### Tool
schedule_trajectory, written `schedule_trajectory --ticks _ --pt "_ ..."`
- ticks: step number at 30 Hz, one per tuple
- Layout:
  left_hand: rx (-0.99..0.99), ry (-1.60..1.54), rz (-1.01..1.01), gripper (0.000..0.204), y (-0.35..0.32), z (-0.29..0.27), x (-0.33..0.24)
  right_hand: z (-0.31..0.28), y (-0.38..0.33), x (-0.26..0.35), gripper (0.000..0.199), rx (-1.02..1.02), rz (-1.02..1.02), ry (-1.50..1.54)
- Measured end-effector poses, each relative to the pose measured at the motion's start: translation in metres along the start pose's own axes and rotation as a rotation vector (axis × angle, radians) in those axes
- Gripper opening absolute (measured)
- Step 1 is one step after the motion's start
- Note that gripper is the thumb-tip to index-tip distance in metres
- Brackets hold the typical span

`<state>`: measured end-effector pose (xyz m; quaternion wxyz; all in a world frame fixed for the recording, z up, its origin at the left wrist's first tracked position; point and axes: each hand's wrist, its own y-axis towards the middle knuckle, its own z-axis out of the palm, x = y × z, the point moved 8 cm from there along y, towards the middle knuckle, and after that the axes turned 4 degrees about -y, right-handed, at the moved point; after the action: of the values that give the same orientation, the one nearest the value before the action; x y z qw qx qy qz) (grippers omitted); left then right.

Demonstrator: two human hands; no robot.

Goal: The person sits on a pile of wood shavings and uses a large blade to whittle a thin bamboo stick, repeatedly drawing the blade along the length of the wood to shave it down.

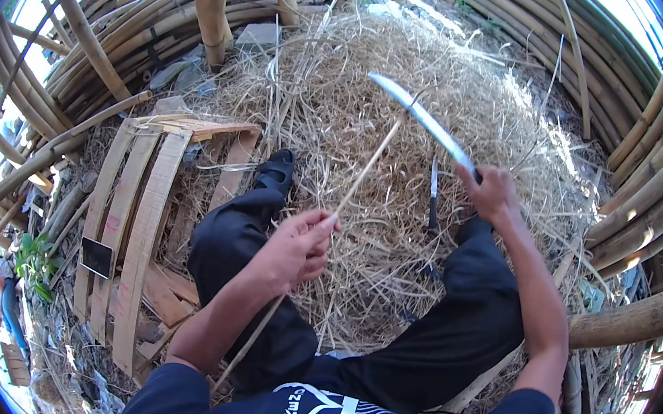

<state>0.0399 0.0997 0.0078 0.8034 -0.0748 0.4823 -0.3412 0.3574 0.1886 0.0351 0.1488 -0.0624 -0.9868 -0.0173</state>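
bamboo strip pinched in one hand, long knife in the other

the left hand [295,248] has its fingers pressed together around a thin bamboo strip [349,193], pale and straw-coloured, narrow as a skewer. from the grip the strip runs up and away to a fine tip near the blade, and its other end trails down past the wrist and along the forearm toward the person's lap.

the right hand [490,193] is wrapped tight around the handle of a long knife [421,119]. the blade is slim, bright and slightly curved, rising up and to the left of that grip, and its lower part sits close to the tip of the strip.

beyond both grips lies a heap of dry shavings [410,78]. a second, smaller knife [433,189] stands in the shavings just left of the right hand.

well to the left of the left hand, a small dark rectangular card [97,257] leans against curved wooden slats [136,219].
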Motion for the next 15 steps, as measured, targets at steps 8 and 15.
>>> schedule_trajectory --ticks 8,15 --pt "0.016 0.005 0.011 0.018 -0.001 -0.003 0.004 0.011 -0.006 0.017 0.063 0.112 -0.266 0.004" --pt "-0.011 0.005 -0.016 0.017 0.000 -0.010 0.009 0.020 -0.005 0.008 0.070 0.068 -0.065 -0.003"
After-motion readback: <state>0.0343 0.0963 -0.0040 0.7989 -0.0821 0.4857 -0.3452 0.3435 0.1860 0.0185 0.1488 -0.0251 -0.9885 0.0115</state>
